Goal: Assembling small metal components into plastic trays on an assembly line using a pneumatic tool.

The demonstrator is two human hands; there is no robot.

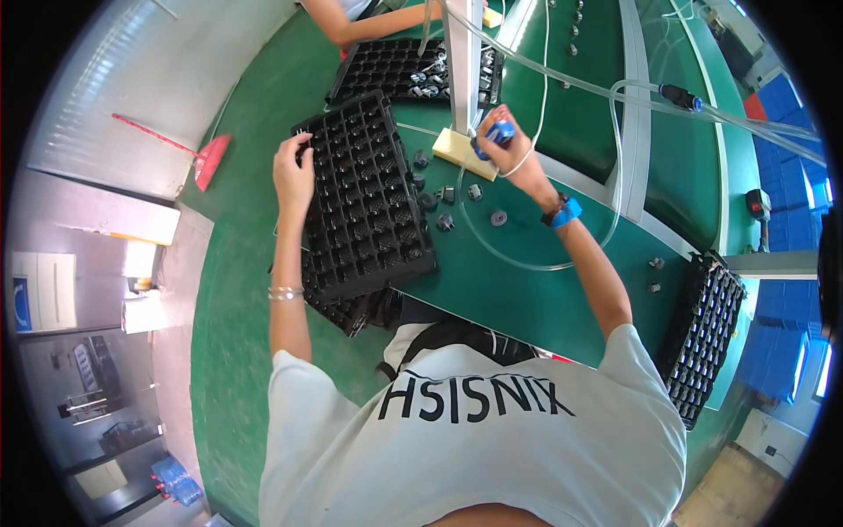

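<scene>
My left hand [294, 178] is at the upper left edge of a black tray [364, 180] with rows of pockets. Its thumb and forefinger are curved and apart, and I see nothing between them; the other fingers are partly hidden. My right hand [520, 162] is closed round a small blue tool [496, 138], just above a pale yellow block [458, 151] on the green table. The hand hides much of the tool, so its exact kind does not show. Several small grey round parts, one of them a ring-shaped piece [499, 218], lie loose between the tray and my right wrist.
A second black tray [378, 75] holds metal parts at the back, near another person's arm [386, 24]. A metal post [463, 66] rises beside my right hand. Clear hose [536, 266] loops under my right forearm. Another filled tray [702, 338] lies at the right edge.
</scene>
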